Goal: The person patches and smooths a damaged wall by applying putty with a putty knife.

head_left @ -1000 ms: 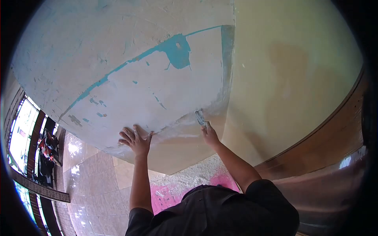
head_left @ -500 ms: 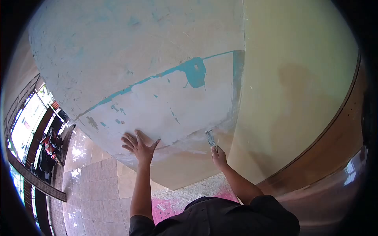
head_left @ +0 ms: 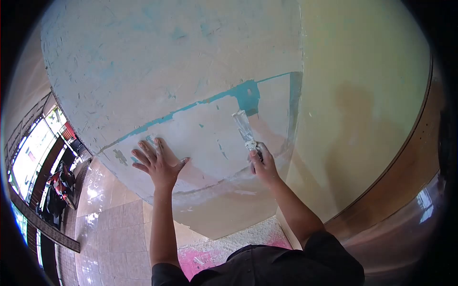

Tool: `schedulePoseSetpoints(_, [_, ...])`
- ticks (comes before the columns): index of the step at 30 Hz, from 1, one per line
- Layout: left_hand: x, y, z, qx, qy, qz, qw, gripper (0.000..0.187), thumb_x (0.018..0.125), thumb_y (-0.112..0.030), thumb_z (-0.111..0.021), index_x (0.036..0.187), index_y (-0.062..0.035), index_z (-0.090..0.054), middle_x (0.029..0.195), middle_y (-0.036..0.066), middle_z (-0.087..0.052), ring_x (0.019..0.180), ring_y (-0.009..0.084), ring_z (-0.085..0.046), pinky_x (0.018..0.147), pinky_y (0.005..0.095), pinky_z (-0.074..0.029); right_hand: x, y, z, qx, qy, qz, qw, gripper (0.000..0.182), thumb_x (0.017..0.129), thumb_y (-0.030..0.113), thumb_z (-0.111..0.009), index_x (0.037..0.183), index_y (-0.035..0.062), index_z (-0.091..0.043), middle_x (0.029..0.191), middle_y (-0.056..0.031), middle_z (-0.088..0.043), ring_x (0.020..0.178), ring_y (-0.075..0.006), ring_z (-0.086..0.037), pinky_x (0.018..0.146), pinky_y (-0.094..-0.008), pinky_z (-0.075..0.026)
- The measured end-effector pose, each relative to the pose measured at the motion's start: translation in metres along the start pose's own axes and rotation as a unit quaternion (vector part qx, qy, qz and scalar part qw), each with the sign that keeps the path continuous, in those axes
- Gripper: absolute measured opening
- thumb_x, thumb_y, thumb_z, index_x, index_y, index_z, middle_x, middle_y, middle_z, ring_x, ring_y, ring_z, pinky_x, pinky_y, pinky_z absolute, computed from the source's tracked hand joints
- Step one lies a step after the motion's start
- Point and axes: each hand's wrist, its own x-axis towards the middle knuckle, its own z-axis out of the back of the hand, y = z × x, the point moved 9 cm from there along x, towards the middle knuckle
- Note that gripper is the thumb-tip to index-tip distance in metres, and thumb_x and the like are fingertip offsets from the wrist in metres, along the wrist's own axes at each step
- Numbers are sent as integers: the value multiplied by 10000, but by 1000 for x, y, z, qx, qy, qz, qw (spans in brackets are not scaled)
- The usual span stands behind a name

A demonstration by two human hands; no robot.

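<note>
My right hand (head_left: 263, 164) is wrapped round the handle of a putty knife (head_left: 244, 127), its whitish-smeared blade tilted up and left, just below a large teal paint patch (head_left: 248, 97). On the left, my left hand (head_left: 157, 162) lies with spread fingers against the wall (head_left: 200, 143). Pale, whitish areas cover this part of the wall, with small teal flecks among them. A teal strip slants across above both hands, and a rough grey seam runs below them.
To the right, a yellowish wall (head_left: 362, 157) meets the pale one at a corner. Underfoot at the left are shiny floor tiles (head_left: 114, 229), with a red and black motorcycle (head_left: 62, 183) beyond. A pink and white speckled sheet (head_left: 205, 257) lies in front of my body.
The putty knife in my right hand has moved up and slightly left, from the lower seam to below the teal patch. My left hand has shifted up and left on the wall.
</note>
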Motion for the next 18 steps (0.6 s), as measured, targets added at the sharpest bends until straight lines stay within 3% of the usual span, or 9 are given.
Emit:
schedulePoseSetpoints(1, [-2, -2, 4, 1, -44, -27, 999, 1236, 580, -763, -712, 1528, -170, -186, 1568, 261, 37, 1408, 517, 132, 1004, 762, 54, 1, 4, -4, 26, 12, -8, 1000, 280, 998, 286, -478, 1117, 33, -477, 686, 0, -501, 521, -72, -470, 465, -242, -394])
schedulePoseSetpoints(5, [-7, 1, -1, 10, -57, -38, 998, 1228, 587, -776, -694, 1526, -164, -193, 1569, 258, 37, 1409, 518, 129, 1010, 753, 63, 0, 3, -40, 112, 68, -19, 991, 234, 1000, 253, -470, 1117, 50, -467, 709, 25, -453, 530, -51, -438, 455, -211, -368])
schedulePoseSetpoints(10, [-8, 4, 3, -29, -55, -60, 996, 1095, 667, -739, -669, 1504, -153, -274, 1565, 267, -56, 1424, 493, 105, 1019, 735, 85, -8, 6, -102, 116, 112, -18, 987, 282, 990, 300, -501, 1085, 35, -485, 721, 2, -502, 513, -67, -475, 470, -239, -398])
schedulePoseSetpoints(15, [1, 54, 20, 4, -112, -37, 993, 860, 816, -582, -593, 1458, -61, -354, 1564, 199, -188, 1458, 413, -46, 1100, 649, 44, -10, 36, -148, 89, 173, 3, 981, 267, 1017, 303, -432, 1057, 39, -427, 670, -19, -490, 500, -88, -481, 474, -254, -408])
schedulePoseSetpoints(18, [1, 75, 14, 6, -123, -60, 991, 795, 820, -615, -560, 1412, -98, -444, 1539, 181, -272, 1441, 427, -131, 1103, 655, 21, -9, 43, -166, 97, 181, 1, 979, 254, 1027, 305, -407, 1027, 51, -401, 647, -18, -469, 484, -92, -457, 466, -250, -391])
